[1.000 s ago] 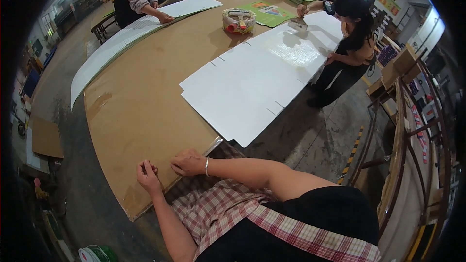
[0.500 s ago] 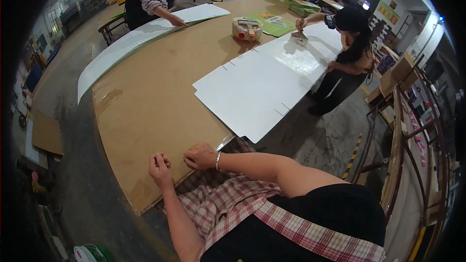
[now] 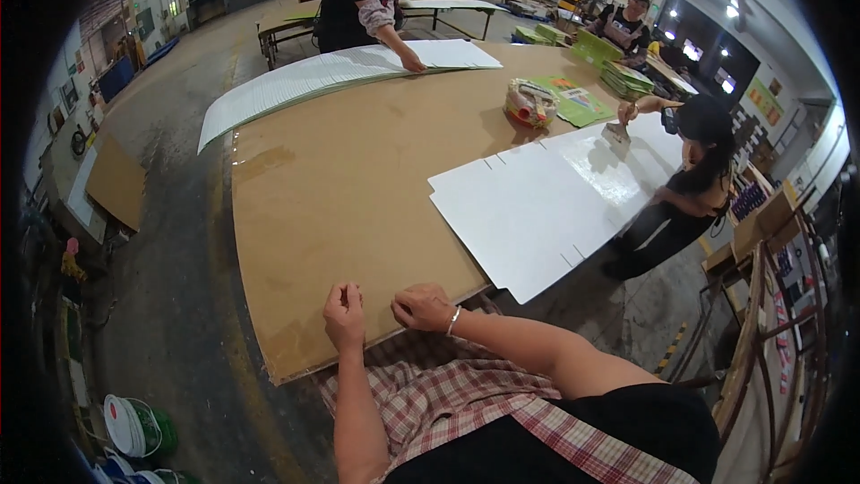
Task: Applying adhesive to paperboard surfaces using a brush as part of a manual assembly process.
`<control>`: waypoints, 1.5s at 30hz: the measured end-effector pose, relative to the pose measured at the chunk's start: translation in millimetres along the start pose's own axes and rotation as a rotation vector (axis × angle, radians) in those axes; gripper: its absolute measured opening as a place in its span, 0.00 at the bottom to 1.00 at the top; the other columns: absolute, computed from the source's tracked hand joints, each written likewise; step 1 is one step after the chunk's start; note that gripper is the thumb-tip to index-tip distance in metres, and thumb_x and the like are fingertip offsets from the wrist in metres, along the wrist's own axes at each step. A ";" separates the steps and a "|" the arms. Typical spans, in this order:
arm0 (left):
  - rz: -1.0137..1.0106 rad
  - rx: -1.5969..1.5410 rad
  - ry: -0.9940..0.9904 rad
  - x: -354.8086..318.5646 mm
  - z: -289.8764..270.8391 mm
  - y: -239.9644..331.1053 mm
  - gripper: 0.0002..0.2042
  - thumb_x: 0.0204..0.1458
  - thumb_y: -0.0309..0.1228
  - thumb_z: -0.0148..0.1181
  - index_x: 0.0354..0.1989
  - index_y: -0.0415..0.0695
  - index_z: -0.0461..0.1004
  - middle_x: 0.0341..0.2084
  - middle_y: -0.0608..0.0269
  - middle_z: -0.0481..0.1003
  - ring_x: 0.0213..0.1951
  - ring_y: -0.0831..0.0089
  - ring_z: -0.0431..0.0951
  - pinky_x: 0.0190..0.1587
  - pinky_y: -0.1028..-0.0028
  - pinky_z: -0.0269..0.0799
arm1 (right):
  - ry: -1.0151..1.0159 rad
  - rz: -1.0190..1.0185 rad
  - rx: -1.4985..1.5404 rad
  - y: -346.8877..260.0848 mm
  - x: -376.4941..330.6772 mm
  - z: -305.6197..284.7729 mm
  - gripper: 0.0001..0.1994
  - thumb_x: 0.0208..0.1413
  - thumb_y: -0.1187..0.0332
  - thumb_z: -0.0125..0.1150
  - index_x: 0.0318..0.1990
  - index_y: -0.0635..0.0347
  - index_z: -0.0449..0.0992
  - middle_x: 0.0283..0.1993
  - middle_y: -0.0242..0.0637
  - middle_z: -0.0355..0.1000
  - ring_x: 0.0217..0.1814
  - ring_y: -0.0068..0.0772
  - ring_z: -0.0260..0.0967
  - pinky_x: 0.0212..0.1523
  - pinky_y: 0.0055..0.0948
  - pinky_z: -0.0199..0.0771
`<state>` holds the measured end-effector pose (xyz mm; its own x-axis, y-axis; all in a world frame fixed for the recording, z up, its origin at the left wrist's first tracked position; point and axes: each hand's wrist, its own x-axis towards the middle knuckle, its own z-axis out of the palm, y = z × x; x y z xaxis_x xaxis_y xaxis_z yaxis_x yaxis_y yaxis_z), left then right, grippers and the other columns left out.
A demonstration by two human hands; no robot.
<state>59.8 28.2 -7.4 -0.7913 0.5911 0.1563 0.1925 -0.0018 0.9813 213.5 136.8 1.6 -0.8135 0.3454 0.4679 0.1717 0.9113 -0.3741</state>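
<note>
My left hand is curled into a loose fist above the near edge of a brown-topped table, with nothing visible in it. Close beside it, my right hand has its fingers bent inward and rests at the table edge, a bracelet on its wrist. To the right of my hands lies a large white sheet with slits along its sides and notched corners. Across its far part a co-worker draws a wide brush over a wet, shiny patch.
A long row of overlapped white sheets lines the far left, under another person's hand. A wrapped tub stands beside green printed sheets. A third person stands behind green stacks. Buckets sit on the floor at lower left; a metal rack is at right.
The view has shifted, so the table and people appear farther right and lower. My hands stay curled at the table edge. The co-worker's brush remains on the white sheet.
</note>
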 end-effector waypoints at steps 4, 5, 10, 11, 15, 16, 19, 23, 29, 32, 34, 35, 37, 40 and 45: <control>0.059 0.098 0.042 0.4 -2.5 0.3 0.10 0.62 0.33 0.54 0.34 0.39 0.75 0.23 0.62 0.76 0.26 0.73 0.76 0.33 0.71 0.71 | 0.001 0.020 -0.012 -2.7 -0.5 0.9 0.10 0.55 0.64 0.61 0.24 0.56 0.74 0.21 0.41 0.72 0.25 0.45 0.73 0.27 0.41 0.72; 0.078 0.155 0.065 -0.1 -3.3 1.3 0.10 0.62 0.33 0.55 0.34 0.39 0.75 0.25 0.62 0.76 0.27 0.71 0.76 0.33 0.70 0.71 | -0.002 0.025 -0.019 -3.0 -0.4 0.4 0.10 0.55 0.64 0.61 0.24 0.56 0.74 0.21 0.41 0.72 0.25 0.45 0.73 0.27 0.41 0.72; 0.079 0.340 0.136 -1.6 -6.0 6.8 0.08 0.59 0.32 0.58 0.34 0.41 0.75 0.34 0.60 0.76 0.35 0.66 0.78 0.36 0.68 0.72 | 0.029 0.002 0.033 -2.9 -0.1 0.5 0.11 0.55 0.63 0.60 0.23 0.56 0.73 0.21 0.41 0.72 0.25 0.45 0.73 0.26 0.42 0.72; 0.095 0.355 0.132 -0.3 -6.7 6.4 0.07 0.58 0.32 0.59 0.35 0.41 0.75 0.37 0.58 0.75 0.38 0.64 0.77 0.39 0.67 0.72 | 0.032 -0.003 0.046 -2.4 -0.3 0.8 0.11 0.56 0.63 0.60 0.23 0.56 0.73 0.21 0.41 0.72 0.25 0.45 0.73 0.26 0.42 0.72; 0.192 0.528 0.154 13.8 -20.8 -7.1 0.10 0.54 0.33 0.63 0.42 0.43 0.76 0.49 0.51 0.70 0.52 0.55 0.71 0.52 0.60 0.68 | 0.024 0.000 0.074 0.6 -2.4 2.3 0.11 0.56 0.63 0.60 0.25 0.57 0.73 0.21 0.41 0.72 0.25 0.45 0.74 0.27 0.42 0.73; 0.242 0.599 0.160 19.5 -29.2 -12.6 0.12 0.53 0.33 0.64 0.44 0.43 0.75 0.52 0.48 0.68 0.56 0.51 0.69 0.56 0.57 0.66 | 0.023 0.000 0.083 0.8 -2.8 2.6 0.10 0.56 0.63 0.59 0.26 0.57 0.73 0.22 0.41 0.72 0.26 0.45 0.74 0.27 0.42 0.73; 0.203 0.990 0.268 39.9 -63.7 -26.6 0.21 0.53 0.38 0.64 0.54 0.45 0.73 0.59 0.41 0.63 0.62 0.42 0.61 0.63 0.49 0.57 | 0.028 -0.003 0.113 2.5 -3.4 4.6 0.10 0.56 0.63 0.59 0.26 0.57 0.74 0.23 0.41 0.73 0.27 0.45 0.74 0.28 0.42 0.73; -0.227 1.368 0.402 63.9 -110.7 -24.2 0.34 0.57 0.55 0.53 0.67 0.45 0.63 0.67 0.40 0.57 0.67 0.38 0.56 0.64 0.44 0.57 | 0.021 0.020 0.134 4.3 -6.2 10.0 0.10 0.57 0.62 0.58 0.27 0.57 0.73 0.24 0.41 0.74 0.28 0.45 0.74 0.29 0.43 0.73; -0.529 0.966 0.204 94.6 -167.1 -30.3 0.38 0.58 0.62 0.47 0.60 0.37 0.71 0.55 0.38 0.73 0.57 0.43 0.73 0.57 0.54 0.68 | -0.029 0.034 0.153 6.9 -9.3 18.3 0.11 0.57 0.62 0.58 0.26 0.58 0.71 0.23 0.42 0.71 0.27 0.47 0.73 0.29 0.45 0.72; -0.610 0.800 0.155 107.0 -184.5 -47.9 0.41 0.56 0.65 0.50 0.57 0.32 0.73 0.54 0.40 0.75 0.56 0.46 0.74 0.56 0.57 0.68 | -0.018 0.034 0.162 6.1 -11.4 18.4 0.11 0.55 0.63 0.60 0.27 0.58 0.70 0.24 0.43 0.71 0.28 0.48 0.74 0.29 0.45 0.72; -0.659 0.628 0.163 108.3 -191.7 -53.2 0.44 0.54 0.66 0.51 0.56 0.28 0.72 0.55 0.42 0.74 0.56 0.50 0.75 0.56 0.59 0.68 | -0.010 0.014 0.156 6.7 -10.0 16.4 0.11 0.54 0.63 0.61 0.27 0.59 0.70 0.24 0.43 0.72 0.29 0.48 0.75 0.29 0.44 0.73; -0.656 0.566 0.117 107.1 -193.8 -53.3 0.45 0.54 0.67 0.52 0.56 0.27 0.72 0.53 0.47 0.76 0.53 0.57 0.76 0.54 0.61 0.70 | -0.021 0.017 0.147 5.9 -9.8 15.5 0.11 0.53 0.63 0.61 0.27 0.58 0.70 0.24 0.43 0.72 0.29 0.48 0.75 0.29 0.44 0.73; -0.707 0.339 0.078 102.7 -194.6 -49.3 0.45 0.54 0.67 0.52 0.57 0.29 0.72 0.52 0.48 0.76 0.52 0.58 0.76 0.53 0.61 0.70 | -0.028 0.014 0.145 5.9 -10.3 13.3 0.11 0.53 0.63 0.62 0.27 0.58 0.70 0.24 0.43 0.72 0.29 0.48 0.75 0.29 0.43 0.73; -0.734 0.257 0.014 95.1 -190.6 -38.5 0.46 0.54 0.69 0.51 0.61 0.31 0.69 0.56 0.48 0.73 0.55 0.58 0.73 0.56 0.61 0.68 | -0.022 -0.001 0.162 5.8 -10.3 12.2 0.11 0.52 0.63 0.63 0.28 0.59 0.70 0.24 0.44 0.71 0.30 0.48 0.75 0.29 0.43 0.73; -0.718 0.247 0.056 88.9 -185.4 -30.6 0.44 0.55 0.67 0.52 0.59 0.32 0.71 0.52 0.51 0.76 0.50 0.60 0.76 0.53 0.62 0.71 | 0.008 -0.004 0.242 7.0 -10.6 14.6 0.10 0.53 0.65 0.62 0.27 0.58 0.69 0.24 0.42 0.71 0.30 0.47 0.74 0.30 0.43 0.73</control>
<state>-124.0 -68.7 -2.7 -0.7982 0.3373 -0.4991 -0.2615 0.5524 0.7915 215.2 136.2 -17.6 -0.8091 0.3446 0.4761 0.0294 0.8327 -0.5529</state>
